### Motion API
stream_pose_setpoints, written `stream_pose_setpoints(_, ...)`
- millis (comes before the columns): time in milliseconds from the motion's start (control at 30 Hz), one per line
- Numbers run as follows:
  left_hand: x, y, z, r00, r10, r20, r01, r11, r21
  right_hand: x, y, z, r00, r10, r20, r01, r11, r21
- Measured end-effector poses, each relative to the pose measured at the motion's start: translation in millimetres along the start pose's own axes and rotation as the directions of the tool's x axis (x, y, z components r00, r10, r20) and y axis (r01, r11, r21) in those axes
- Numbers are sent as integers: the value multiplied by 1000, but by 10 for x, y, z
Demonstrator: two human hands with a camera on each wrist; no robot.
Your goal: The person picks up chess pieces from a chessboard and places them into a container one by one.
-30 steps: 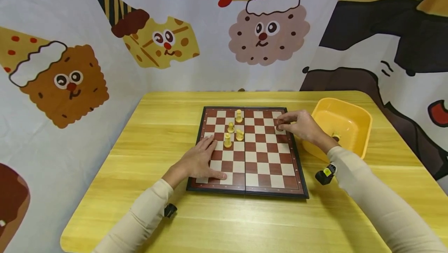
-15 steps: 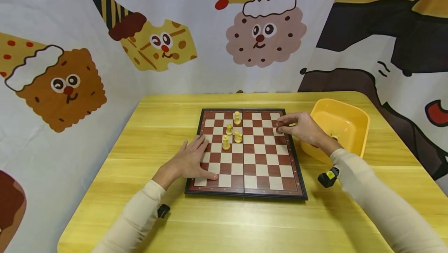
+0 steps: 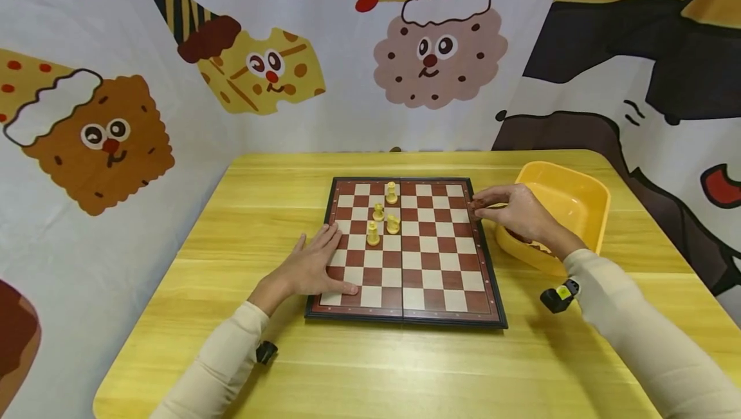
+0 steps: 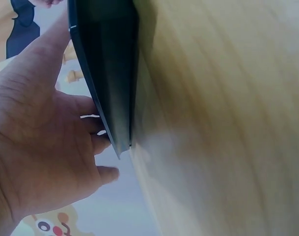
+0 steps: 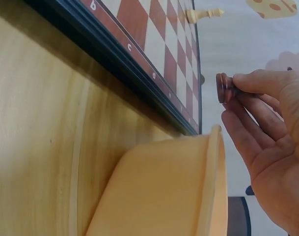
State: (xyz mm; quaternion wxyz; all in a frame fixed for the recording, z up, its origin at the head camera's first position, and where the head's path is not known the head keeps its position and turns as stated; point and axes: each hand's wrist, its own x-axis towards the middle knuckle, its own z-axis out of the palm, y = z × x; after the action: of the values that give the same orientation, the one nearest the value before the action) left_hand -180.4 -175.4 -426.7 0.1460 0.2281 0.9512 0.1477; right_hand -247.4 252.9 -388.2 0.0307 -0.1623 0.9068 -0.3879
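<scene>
My right hand (image 3: 515,210) pinches a dark brown chess piece (image 5: 223,88) by its upper part, its round base showing in the right wrist view. In the head view that hand is at the right border of the chessboard (image 3: 442,245), beside the yellow basin (image 3: 603,219). Fingers spread, my left hand (image 3: 307,268) rests on the board's left edge, thumb over the near corner squares. Several pale yellow chess pieces stand upright on the board's left half, among them a knight (image 3: 393,224) and a taller piece (image 3: 373,234).
The board lies unfolded on a yellow wood-grain table (image 3: 370,367). Inside the basin, partly hidden by my right forearm, are some dark brown pieces (image 3: 521,237). A cartoon-printed cloth (image 3: 341,129) hangs behind and to the left of the table.
My right hand has moved right with the brown piece, from over the far right squares to the board's border. My left hand has slid slightly left, farther toward the board's edge.
</scene>
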Motion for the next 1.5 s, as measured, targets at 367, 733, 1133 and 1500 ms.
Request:
stream_pose_setpoints(367, 11, -24, 22, 1000, 12, 7, -12, 1000, -27, -55, 52, -91, 999, 31, -18, -31, 999, 18)
stream_pose_setpoints(733, -2, -14, 14, 1000, 19, 19, -17, 996, -85, -182, 122, -219, 995, 94, -28, -92, 994, 65)
stream_pose_setpoints(1133, 10, 4, 2, 1000, 2, 10, -1, 995, -96, -280, 186, -373, 994, 41, -105, -46, 998, -42)
stream_pose_setpoints(1500, 20, 6, 22, 1000, -1, 6, 2, 995, -99, -414, 385, -477, 986, 65, -154, -73, 996, -46)
